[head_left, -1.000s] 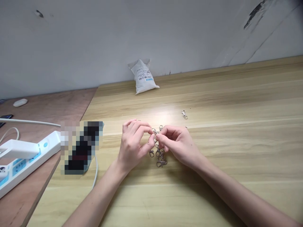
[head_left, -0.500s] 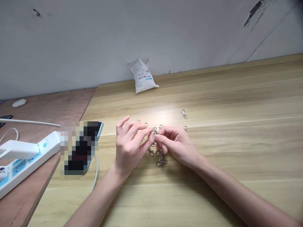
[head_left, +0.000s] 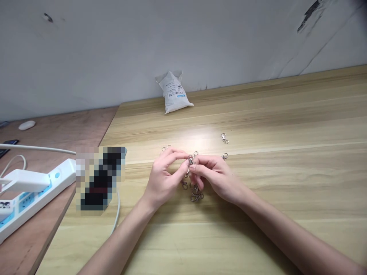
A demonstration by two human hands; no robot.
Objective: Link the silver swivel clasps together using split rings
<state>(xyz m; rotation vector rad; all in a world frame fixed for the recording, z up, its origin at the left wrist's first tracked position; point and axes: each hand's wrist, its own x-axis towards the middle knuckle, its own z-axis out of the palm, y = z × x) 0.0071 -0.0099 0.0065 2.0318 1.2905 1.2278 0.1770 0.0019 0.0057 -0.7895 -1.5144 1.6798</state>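
You've got your left hand (head_left: 166, 179) and right hand (head_left: 213, 173) both pinching one little metal clasp (head_left: 190, 162) over the counter (head_left: 272, 152). More clasps (head_left: 196, 197) (kinda bunched up) lie nearer you, with a lone clasp (head_left: 224, 138) farther out and a white packet (head_left: 176, 95) by the wall (head_left: 229, 38).

A small, shiny, silver-coloured metal clasp (head_left: 190, 161) stands roughly upright, pinched between the fingertips of the left hand (head_left: 165, 178) and the right hand (head_left: 219, 175), its rounded loop uppermost. Similar clasps (head_left: 196, 197) lie clustered just below the right fingers, partly overlapping. A single clasp (head_left: 185, 185) rests below the left thumb. Another clasp (head_left: 224, 138) lies flat beyond the right fingers, well apart from them.
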